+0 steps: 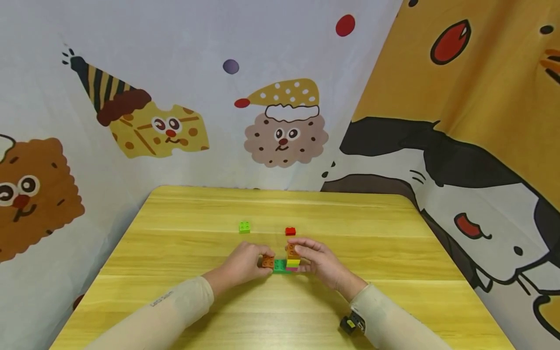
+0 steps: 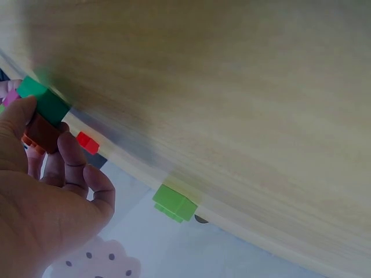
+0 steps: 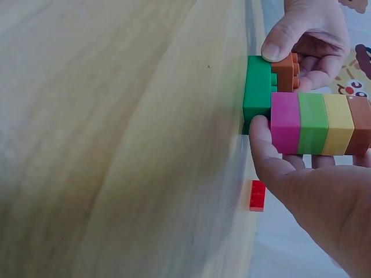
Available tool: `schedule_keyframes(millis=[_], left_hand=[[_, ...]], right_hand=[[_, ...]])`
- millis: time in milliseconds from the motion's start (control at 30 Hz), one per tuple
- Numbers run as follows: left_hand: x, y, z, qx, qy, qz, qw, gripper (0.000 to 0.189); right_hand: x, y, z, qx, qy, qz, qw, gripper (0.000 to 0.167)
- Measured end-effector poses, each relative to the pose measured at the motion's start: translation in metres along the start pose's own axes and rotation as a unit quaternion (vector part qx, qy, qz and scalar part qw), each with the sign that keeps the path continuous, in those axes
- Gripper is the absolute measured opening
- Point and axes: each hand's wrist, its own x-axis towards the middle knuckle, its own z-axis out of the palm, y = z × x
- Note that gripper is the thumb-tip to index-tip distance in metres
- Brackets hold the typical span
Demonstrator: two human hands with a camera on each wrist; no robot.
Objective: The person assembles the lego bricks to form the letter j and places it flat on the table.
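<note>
My left hand [image 1: 243, 263] pinches an orange-brown brick [image 1: 268, 261] between thumb and fingers at the left end of a dark green base brick [image 3: 257, 92]. In the right wrist view this brick sits at the base's studded side, with bare studs beside it. My right hand [image 1: 325, 265] grips a small tower on the base's other end. From the base up, the tower has a pink brick [image 3: 284, 123], a light green brick [image 3: 313, 123], a yellow brick [image 3: 338, 124] and a brown brick [image 3: 359, 125]. The right thumb lies at the joint between pink and dark green.
Beyond the hands on the wooden table [image 1: 197, 209] lie a light green brick [image 1: 244, 227] at left and a red brick [image 1: 290, 231] at right. A small black object [image 1: 352, 323] is beside the right sleeve. A cartoon-printed cloth [image 1: 188, 58] hangs behind the table.
</note>
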Motion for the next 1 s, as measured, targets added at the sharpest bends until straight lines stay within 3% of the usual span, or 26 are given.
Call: schedule_keyframes(millis=[667, 1000], left_hand=[[-0.001, -0.002, 0.001, -0.001, 0.008, 0.009, 0.9999, 0.032], [-0.001, -0.002, 0.001, -0.008, -0.001, -0.007, 0.9999, 0.032]], right_hand=[[0.002, 0.004, 0.000, -0.007, -0.006, 0.004, 0.9999, 0.042], [0.005, 0.002, -0.010, -0.027, -0.020, 0.014, 0.9993, 0.059]])
